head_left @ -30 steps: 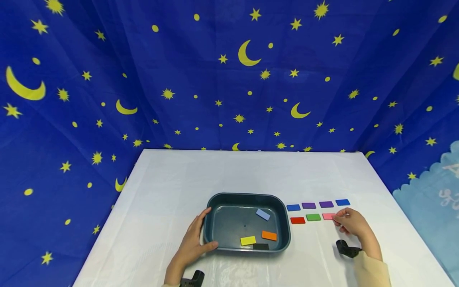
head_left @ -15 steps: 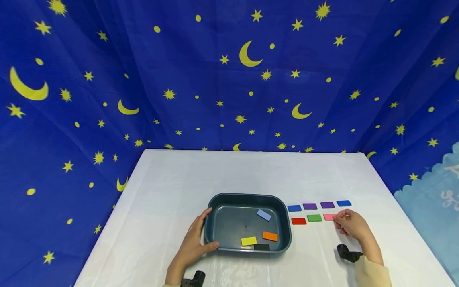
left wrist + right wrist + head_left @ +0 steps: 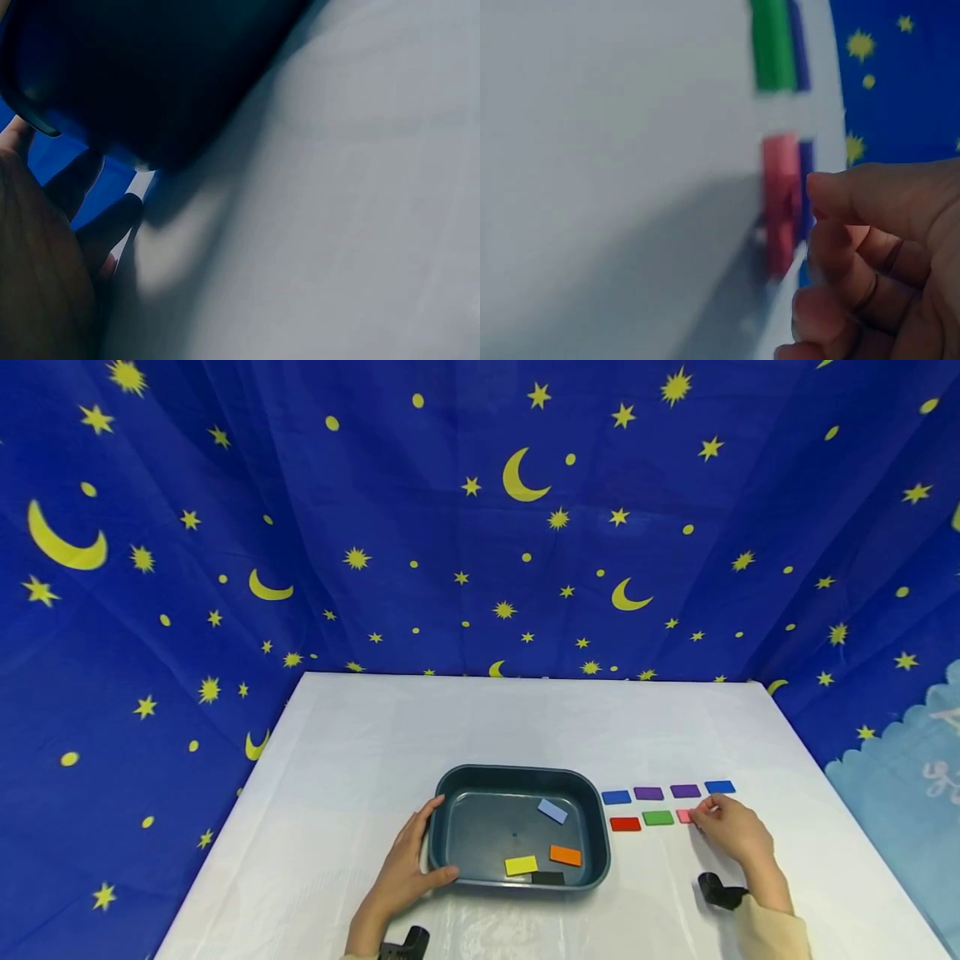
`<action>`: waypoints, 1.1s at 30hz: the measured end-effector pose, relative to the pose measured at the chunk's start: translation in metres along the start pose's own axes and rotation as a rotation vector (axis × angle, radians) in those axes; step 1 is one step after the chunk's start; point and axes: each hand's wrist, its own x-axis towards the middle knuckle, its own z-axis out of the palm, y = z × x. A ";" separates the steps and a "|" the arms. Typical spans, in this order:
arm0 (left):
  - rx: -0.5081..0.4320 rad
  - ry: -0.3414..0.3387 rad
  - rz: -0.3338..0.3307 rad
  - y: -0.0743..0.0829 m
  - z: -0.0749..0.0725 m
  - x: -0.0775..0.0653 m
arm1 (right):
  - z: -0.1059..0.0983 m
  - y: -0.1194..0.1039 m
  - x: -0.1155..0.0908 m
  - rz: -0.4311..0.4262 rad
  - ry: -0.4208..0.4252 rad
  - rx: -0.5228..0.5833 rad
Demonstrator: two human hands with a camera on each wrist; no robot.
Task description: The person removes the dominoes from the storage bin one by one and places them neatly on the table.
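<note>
on the right hand (image 3: 735, 833), thumb and forefinger curl close together at the right end of the pink block (image 3: 683, 816); i cannot tell whether they pinch it. lying right of the green block (image 3: 658, 818), it seems light, stiff, likely best held by its long edges. farther left, the left hand (image 3: 405, 864) spreads its fingers against the tray (image 3: 480, 827).

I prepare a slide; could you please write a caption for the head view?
Left hand on the dark tray, right hand at the pink block beside the green block.
</note>
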 end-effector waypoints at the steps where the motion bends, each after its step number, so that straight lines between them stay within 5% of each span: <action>1: 0.001 0.001 -0.001 0.000 0.000 0.000 | -0.001 -0.005 0.000 -0.024 0.018 -0.012; 6: 0.008 0.004 0.001 0.000 0.000 0.000 | -0.002 -0.038 0.004 -0.115 0.046 -0.006; 15: 0.006 0.008 -0.005 0.002 0.001 0.000 | -0.002 -0.108 0.012 -0.319 -0.058 0.009; 26: 0.004 0.007 0.006 -0.001 0.003 0.000 | 0.008 -0.183 0.019 -0.708 -0.560 -0.044; 33: 0.008 0.007 0.002 0.001 0.001 0.000 | 0.032 -0.220 0.014 -0.724 -0.593 -0.241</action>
